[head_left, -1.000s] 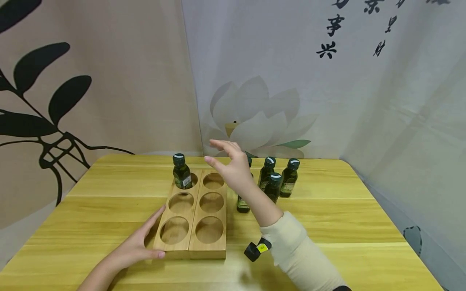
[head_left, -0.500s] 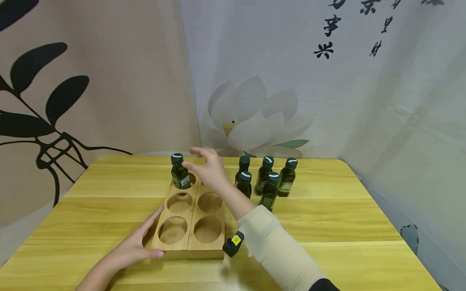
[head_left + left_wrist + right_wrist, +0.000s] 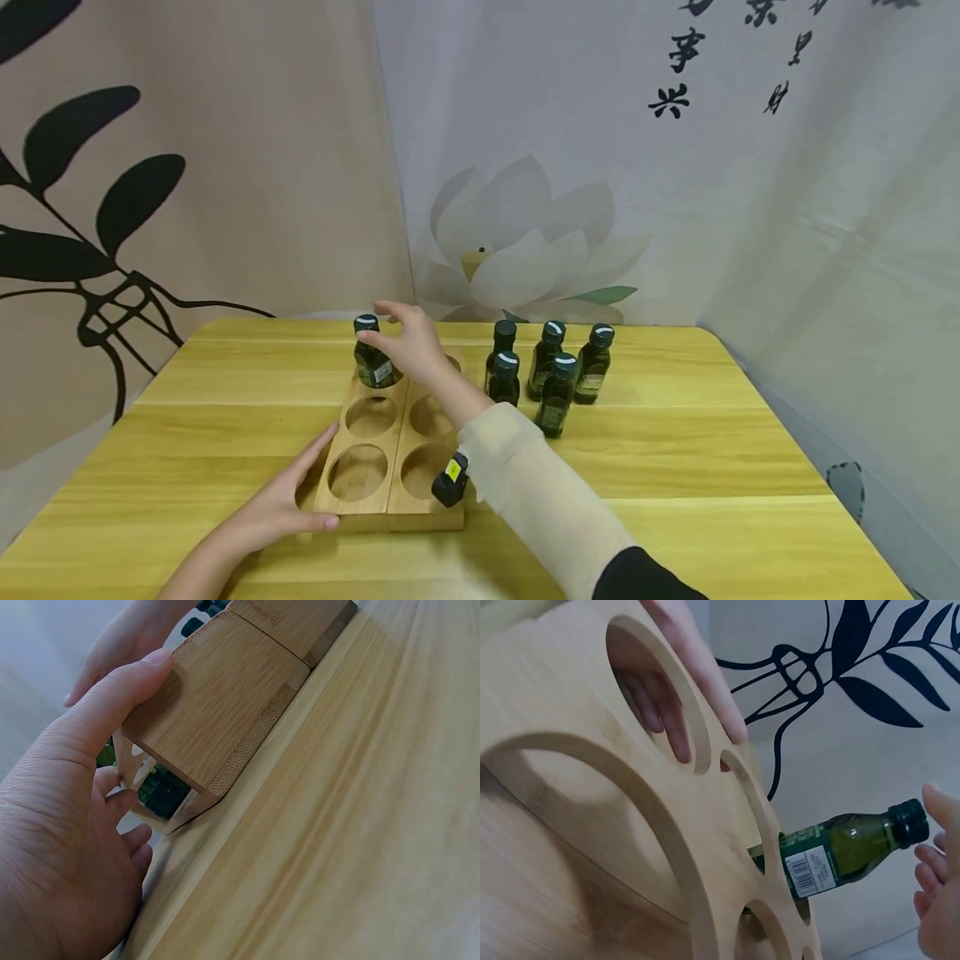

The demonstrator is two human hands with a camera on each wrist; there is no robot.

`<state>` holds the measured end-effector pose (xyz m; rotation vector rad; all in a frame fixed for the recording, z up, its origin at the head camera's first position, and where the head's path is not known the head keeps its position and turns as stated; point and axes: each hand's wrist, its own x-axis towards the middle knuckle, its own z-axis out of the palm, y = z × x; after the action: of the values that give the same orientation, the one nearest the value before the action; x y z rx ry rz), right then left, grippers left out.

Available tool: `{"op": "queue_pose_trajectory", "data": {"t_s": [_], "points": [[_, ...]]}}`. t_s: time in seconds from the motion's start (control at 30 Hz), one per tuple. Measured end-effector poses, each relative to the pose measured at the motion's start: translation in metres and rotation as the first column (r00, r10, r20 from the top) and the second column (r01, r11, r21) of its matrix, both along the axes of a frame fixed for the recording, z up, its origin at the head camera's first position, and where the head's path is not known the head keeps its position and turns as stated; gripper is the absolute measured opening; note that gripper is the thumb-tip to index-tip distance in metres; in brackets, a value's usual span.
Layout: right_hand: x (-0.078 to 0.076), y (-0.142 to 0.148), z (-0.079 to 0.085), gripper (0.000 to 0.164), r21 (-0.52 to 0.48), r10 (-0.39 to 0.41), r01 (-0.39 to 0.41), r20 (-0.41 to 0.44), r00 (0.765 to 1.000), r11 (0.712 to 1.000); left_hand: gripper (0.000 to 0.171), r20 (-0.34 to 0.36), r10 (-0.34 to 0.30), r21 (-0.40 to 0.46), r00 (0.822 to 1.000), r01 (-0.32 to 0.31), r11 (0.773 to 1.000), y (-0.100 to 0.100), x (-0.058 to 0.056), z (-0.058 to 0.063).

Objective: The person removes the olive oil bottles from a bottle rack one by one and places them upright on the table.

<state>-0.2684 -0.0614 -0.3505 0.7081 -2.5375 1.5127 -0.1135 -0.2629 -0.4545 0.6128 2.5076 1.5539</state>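
Note:
A bamboo rack (image 3: 395,487) with two rows of round holes lies on the table. In its back left hole stands a small dark green glass bottle (image 3: 372,367) with a dark cap and a white barcode label (image 3: 810,871). My left hand (image 3: 277,506) grips the rack's near left corner, thumb on the front face (image 3: 225,690) and fingers along the left side. Beside the bottle's cap (image 3: 909,823) is my right hand (image 3: 414,343), thumb and fingers spread near it and holding nothing. Contact between them is not plain. The rack's other holes that show hold no bottle.
Several matching bottles (image 3: 555,400) stand grouped on the table to the right of the rack. The wooden table (image 3: 675,500) reaches back to a printed cloth backdrop (image 3: 300,167). A black camera (image 3: 450,481) sits on my right wrist.
My right hand has moved left across the rack to the bottle in its back left hole, uncovering the grouped bottles at the right. My left hand stays at the rack.

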Motion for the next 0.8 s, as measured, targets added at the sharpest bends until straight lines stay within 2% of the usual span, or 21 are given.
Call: {"op": "queue_pose_trajectory", "data": {"t_s": [0.47,0.67,0.8], "points": [[-0.009,-0.009,-0.011,0.043,0.008,-0.02,0.019,0.026,0.999,1.0,0.108,-0.002,-0.001,-0.001,1.0,0.001,1.0,-0.002,-0.001,-0.002],[-0.008,-0.011,-0.011,0.039,0.014,-0.025,0.025,-0.029,0.999,1.0,0.108,-0.013,-0.001,-0.011,1.0,0.0,1.0,-0.001,-0.001,-0.001],[-0.008,-0.009,-0.008,0.038,0.052,-0.014,0.018,-0.081,0.997,0.998,0.108,-0.012,0.002,-0.015,1.0,-0.002,1.0,-0.001,-0.001,-0.001]]}}
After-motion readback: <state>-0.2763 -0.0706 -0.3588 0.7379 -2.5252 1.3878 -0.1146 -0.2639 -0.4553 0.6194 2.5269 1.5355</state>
